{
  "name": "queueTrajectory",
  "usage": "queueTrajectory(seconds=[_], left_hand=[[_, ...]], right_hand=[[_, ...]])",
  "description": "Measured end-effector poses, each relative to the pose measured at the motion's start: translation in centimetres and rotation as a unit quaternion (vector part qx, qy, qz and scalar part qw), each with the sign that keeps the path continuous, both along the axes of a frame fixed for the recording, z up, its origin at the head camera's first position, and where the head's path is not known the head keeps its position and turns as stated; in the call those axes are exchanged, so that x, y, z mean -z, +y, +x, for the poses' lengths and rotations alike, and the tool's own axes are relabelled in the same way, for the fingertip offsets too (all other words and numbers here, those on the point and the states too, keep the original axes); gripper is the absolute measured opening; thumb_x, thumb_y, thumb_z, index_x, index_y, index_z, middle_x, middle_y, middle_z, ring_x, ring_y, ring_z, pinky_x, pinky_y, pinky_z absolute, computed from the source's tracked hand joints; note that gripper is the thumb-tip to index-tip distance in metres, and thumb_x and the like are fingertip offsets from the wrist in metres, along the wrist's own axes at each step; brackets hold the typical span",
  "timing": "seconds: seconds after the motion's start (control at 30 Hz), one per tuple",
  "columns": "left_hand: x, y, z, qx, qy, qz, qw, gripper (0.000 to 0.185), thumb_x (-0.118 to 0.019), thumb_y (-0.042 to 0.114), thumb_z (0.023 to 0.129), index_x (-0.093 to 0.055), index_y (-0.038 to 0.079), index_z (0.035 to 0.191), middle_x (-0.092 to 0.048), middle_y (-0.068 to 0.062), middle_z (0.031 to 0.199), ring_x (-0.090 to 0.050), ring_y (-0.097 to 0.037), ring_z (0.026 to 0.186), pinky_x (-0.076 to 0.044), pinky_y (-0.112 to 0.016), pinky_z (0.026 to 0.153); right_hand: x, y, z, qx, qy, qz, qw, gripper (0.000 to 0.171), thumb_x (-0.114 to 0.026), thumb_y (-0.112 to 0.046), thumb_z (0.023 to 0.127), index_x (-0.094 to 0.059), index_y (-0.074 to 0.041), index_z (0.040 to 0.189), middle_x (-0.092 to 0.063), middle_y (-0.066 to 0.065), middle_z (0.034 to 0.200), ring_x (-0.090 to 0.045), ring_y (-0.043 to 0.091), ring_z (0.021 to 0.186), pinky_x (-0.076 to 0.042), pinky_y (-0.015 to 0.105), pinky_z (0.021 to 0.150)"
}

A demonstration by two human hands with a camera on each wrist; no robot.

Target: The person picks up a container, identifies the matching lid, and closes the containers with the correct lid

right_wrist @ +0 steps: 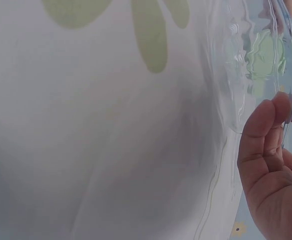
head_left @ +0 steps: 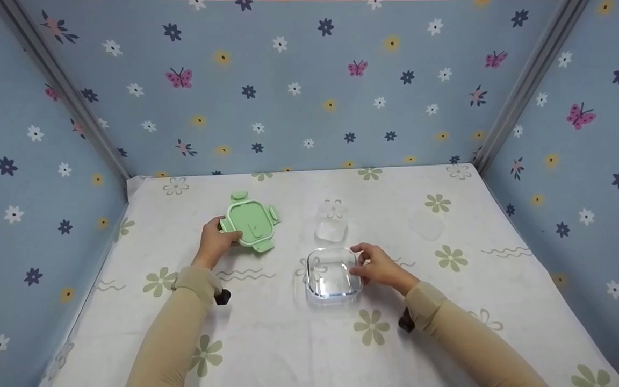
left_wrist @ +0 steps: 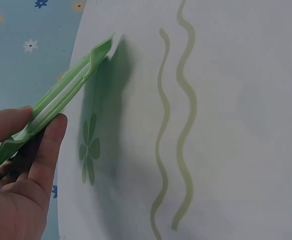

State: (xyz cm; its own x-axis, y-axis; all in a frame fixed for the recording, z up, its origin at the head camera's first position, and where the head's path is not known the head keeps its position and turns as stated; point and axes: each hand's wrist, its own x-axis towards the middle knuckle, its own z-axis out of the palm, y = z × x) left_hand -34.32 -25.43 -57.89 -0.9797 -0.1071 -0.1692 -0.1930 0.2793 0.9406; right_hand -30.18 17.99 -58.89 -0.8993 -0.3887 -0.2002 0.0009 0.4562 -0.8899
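My left hand [head_left: 215, 242] pinches the edge of a green container lid [head_left: 252, 221] with flaps on its sides. In the left wrist view the lid [left_wrist: 60, 95] is tilted, held above the cloth between thumb and fingers [left_wrist: 48, 145]. My right hand [head_left: 382, 266] grips the right wall of a clear square container [head_left: 333, 298], thumb on one side of the rim and fingers on the other. The right wrist view shows its transparent wall [right_wrist: 236, 65] beside the curled fingers [right_wrist: 258, 125].
Behind the container lies a small clear piece [head_left: 331, 230]. Another faint translucent piece [head_left: 426, 226] lies farther right. A white flowered cloth [head_left: 266, 333] covers the table, and blue patterned walls [head_left: 299, 70] stand at the back and both sides.
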Motion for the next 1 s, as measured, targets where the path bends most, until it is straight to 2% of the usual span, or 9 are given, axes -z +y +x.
queueTrajectory(seconds=[0.33,0.67,0.8,1.0], left_hand=[[0.12,0.4,0.02,0.003,-0.009,0.006,0.9999,0.072,-0.068,0.002,0.102,-0.032,-0.008,0.163,-0.049,-0.029,0.149,-0.068,-0.018,0.104,-0.063,-0.022,0.084],[-0.06,0.59,0.02,0.002,0.002,0.004,1.0,0.064,-0.07,0.0,0.1,-0.04,-0.007,0.156,-0.054,-0.026,0.142,-0.067,-0.016,0.102,-0.064,-0.023,0.082],[-0.21,0.67,0.04,0.004,0.011,-0.001,0.9999,0.063,-0.069,0.001,0.101,-0.04,-0.006,0.157,-0.054,-0.026,0.145,-0.067,-0.018,0.106,-0.063,-0.022,0.083],[-0.72,0.92,0.28,0.009,0.026,-0.007,0.9996,0.059,-0.069,0.0,0.101,-0.043,-0.004,0.154,-0.054,-0.026,0.149,-0.065,-0.029,0.121,-0.064,-0.024,0.087]], right_hand=[[-0.13,-0.12,0.05,0.007,-0.012,0.005,1.0,0.061,-0.078,0.0,0.094,-0.052,0.01,0.148,-0.056,0.003,0.088,-0.061,0.013,0.064,-0.056,0.025,0.058],[0.03,-0.11,-0.07,0.001,-0.01,0.01,1.0,0.061,-0.078,-0.002,0.094,-0.052,0.01,0.148,-0.057,0.003,0.09,-0.062,0.013,0.065,-0.056,0.025,0.059],[-0.04,-0.06,-0.06,0.004,-0.01,0.009,1.0,0.06,-0.078,-0.002,0.095,-0.052,0.009,0.148,-0.057,0.004,0.091,-0.061,0.014,0.066,-0.057,0.026,0.059],[-0.07,-0.12,0.12,0.006,-0.008,0.013,1.0,0.059,-0.078,-0.003,0.095,-0.053,0.009,0.148,-0.058,0.004,0.091,-0.062,0.014,0.066,-0.057,0.027,0.06]])
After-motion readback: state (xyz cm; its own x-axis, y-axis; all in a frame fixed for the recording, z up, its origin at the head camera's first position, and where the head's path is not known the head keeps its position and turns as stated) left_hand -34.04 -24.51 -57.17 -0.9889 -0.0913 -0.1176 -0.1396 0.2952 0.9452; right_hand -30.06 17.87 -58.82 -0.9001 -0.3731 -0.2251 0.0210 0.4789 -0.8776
